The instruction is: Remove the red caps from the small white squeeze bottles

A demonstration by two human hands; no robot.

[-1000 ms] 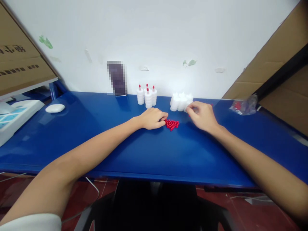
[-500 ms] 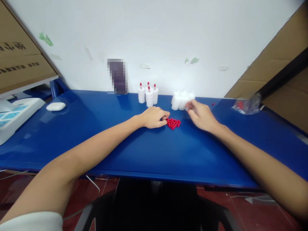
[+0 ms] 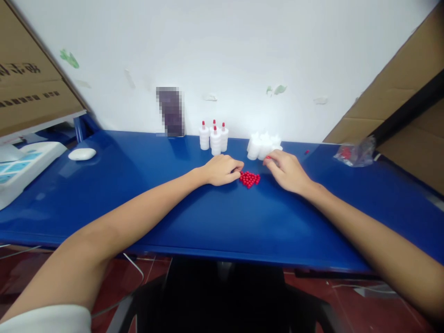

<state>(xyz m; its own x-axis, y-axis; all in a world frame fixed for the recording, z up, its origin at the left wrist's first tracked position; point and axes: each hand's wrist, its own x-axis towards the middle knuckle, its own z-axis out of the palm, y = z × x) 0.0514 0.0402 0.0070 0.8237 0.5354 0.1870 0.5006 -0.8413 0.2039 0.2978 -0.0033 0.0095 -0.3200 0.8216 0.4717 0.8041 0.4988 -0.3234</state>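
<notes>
A pile of small red caps [image 3: 249,179] lies on the blue table. My left hand [image 3: 224,170] rests at its left edge, fingers curled and thumb tip touching or very close to the caps; whatever is between the fingertips is hidden. My right hand [image 3: 286,170] is closed in a pinch above and to the right of the pile, with one red cap [image 3: 268,157] showing at its fingertips. Just behind it stands a cluster of white bottles [image 3: 254,147], without red tips. Several white bottles with red caps on their nozzles [image 3: 215,141] stand upright behind my left hand.
A phone-like dark object [image 3: 171,113] leans on the wall. A white rounded case [image 3: 82,154] and a white-and-blue device [image 3: 31,164] sit at the left. A clear bag with red pieces [image 3: 355,152] lies at the right, near a stray red cap [image 3: 307,151].
My right hand has drawn slightly back from the white bottles, towards me, and the red cap at its fingertips shows more clearly. My left hand stays at the pile.
</notes>
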